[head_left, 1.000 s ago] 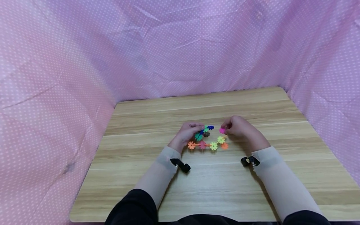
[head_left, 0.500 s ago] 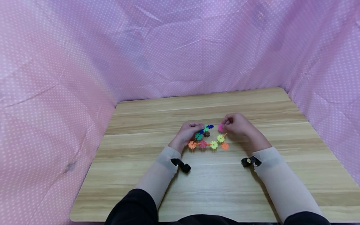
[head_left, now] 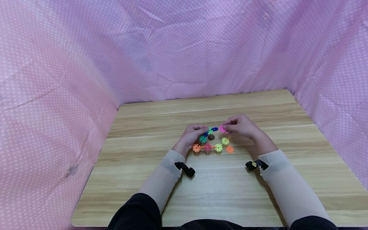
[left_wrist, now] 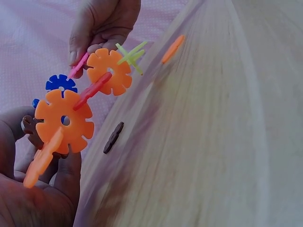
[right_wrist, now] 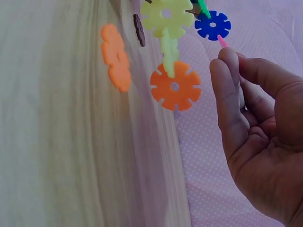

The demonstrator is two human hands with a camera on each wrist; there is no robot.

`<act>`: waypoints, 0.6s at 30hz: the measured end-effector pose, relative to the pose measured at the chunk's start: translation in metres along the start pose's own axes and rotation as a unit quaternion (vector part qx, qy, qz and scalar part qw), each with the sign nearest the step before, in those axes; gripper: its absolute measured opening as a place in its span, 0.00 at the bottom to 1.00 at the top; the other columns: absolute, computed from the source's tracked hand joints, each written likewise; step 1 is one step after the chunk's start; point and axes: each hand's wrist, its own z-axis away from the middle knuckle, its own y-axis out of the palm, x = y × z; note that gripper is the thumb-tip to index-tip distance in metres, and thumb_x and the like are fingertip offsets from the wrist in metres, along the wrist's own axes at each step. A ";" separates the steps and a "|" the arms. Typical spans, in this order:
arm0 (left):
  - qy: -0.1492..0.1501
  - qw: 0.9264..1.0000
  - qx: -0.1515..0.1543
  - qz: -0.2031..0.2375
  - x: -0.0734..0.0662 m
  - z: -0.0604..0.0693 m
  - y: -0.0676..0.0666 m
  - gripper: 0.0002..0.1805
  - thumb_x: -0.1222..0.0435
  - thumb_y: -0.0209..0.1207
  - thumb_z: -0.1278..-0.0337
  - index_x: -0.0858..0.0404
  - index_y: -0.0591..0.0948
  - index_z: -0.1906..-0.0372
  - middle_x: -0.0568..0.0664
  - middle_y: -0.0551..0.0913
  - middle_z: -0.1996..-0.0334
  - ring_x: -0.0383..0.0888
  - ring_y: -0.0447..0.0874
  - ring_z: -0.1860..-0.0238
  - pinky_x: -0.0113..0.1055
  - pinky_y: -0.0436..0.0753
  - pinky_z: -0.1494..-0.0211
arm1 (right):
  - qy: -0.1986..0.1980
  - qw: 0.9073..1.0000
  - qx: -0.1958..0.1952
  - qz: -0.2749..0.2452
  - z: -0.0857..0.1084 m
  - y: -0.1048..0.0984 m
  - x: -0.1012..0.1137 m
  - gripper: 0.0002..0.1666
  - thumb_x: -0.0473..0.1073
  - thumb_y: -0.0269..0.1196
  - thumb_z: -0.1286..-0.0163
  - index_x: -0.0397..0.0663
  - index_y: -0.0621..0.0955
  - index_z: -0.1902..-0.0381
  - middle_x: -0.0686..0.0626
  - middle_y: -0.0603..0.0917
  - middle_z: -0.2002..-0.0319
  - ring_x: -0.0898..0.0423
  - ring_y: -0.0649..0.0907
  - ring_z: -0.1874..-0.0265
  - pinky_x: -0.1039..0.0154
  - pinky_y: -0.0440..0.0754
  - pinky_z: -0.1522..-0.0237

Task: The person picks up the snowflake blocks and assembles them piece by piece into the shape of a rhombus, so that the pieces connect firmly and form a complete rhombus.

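My left hand [head_left: 191, 136] grips a chain of slotted plastic snowflake discs [head_left: 207, 147], joined edge to edge in a bent row of orange, red, yellow, green and blue. Between the thumb and fingers of my right hand [head_left: 243, 126] is a pink snowflake disc [head_left: 222, 128]. Its edge meets the rim of the blue disc [right_wrist: 213, 25] at the chain's upper end in the right wrist view; how deep it sits cannot be told. At the other end, an orange disc [right_wrist: 175, 86] hangs off a yellow one. My left fingers partly hide the discs they hold.
A loose orange disc [head_left: 229, 149] and a loose brown disc [head_left: 211, 137] lie on the wooden table [head_left: 218, 191], beneath or beside the chain. Pink dotted cloth [head_left: 184, 57] hangs around the table's back and sides.
My right hand has moved left and slightly away from me, bringing the pink disc from apart to the blue disc at the chain's end. The left hand has stayed nearly still.
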 end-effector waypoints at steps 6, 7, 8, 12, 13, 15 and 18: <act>0.009 1.000 0.012 0.002 -0.001 0.001 0.001 0.10 0.66 0.70 0.34 0.68 0.90 0.53 0.52 0.90 0.54 0.43 0.86 0.51 0.34 0.84 0.47 | 0.012 1.000 0.022 -0.014 -0.002 0.003 0.000 0.15 0.35 0.66 0.25 0.25 0.84 0.48 0.30 0.87 0.58 0.40 0.91 0.62 0.45 0.89 0.55; 0.009 1.000 0.013 0.000 -0.001 0.001 0.002 0.10 0.66 0.70 0.34 0.68 0.90 0.53 0.52 0.90 0.53 0.43 0.86 0.51 0.34 0.84 0.47 | 0.013 1.000 0.022 -0.013 -0.002 0.003 -0.001 0.15 0.35 0.67 0.25 0.25 0.84 0.48 0.30 0.87 0.58 0.40 0.91 0.62 0.45 0.89 0.55; 0.010 1.000 0.014 -0.003 -0.001 0.001 0.002 0.10 0.66 0.70 0.34 0.68 0.90 0.53 0.52 0.90 0.53 0.43 0.86 0.51 0.34 0.84 0.47 | 0.014 1.000 0.021 -0.011 -0.002 0.003 -0.001 0.15 0.35 0.67 0.25 0.25 0.84 0.48 0.30 0.87 0.58 0.39 0.91 0.63 0.45 0.89 0.56; 0.011 1.000 0.018 -0.007 -0.001 0.002 0.004 0.10 0.67 0.71 0.35 0.68 0.90 0.53 0.51 0.90 0.53 0.41 0.86 0.54 0.32 0.85 0.50 | 0.014 1.000 0.026 -0.004 -0.002 0.005 0.000 0.13 0.34 0.67 0.25 0.26 0.85 0.50 0.31 0.87 0.60 0.40 0.90 0.64 0.46 0.90 0.57; 0.011 1.000 0.019 -0.006 -0.001 0.002 0.004 0.10 0.67 0.71 0.35 0.68 0.90 0.53 0.51 0.90 0.53 0.41 0.86 0.55 0.32 0.85 0.52 | 0.014 1.000 0.028 -0.002 -0.002 0.006 0.000 0.13 0.34 0.67 0.25 0.27 0.85 0.50 0.31 0.87 0.60 0.41 0.90 0.65 0.46 0.90 0.58; 0.010 1.000 0.018 -0.006 0.000 0.002 0.005 0.09 0.67 0.70 0.35 0.68 0.90 0.54 0.51 0.90 0.53 0.40 0.86 0.57 0.32 0.85 0.54 | 0.013 0.999 0.031 0.001 -0.001 0.007 0.000 0.13 0.34 0.67 0.25 0.27 0.86 0.50 0.33 0.88 0.61 0.43 0.90 0.66 0.47 0.90 0.59; 0.006 1.000 0.015 -0.013 0.000 0.001 0.003 0.09 0.66 0.70 0.34 0.67 0.91 0.54 0.51 0.90 0.53 0.40 0.87 0.56 0.32 0.86 0.53 | 0.013 0.999 0.030 0.002 -0.002 0.009 0.000 0.12 0.33 0.67 0.25 0.27 0.86 0.50 0.34 0.88 0.62 0.46 0.90 0.67 0.48 0.90 0.59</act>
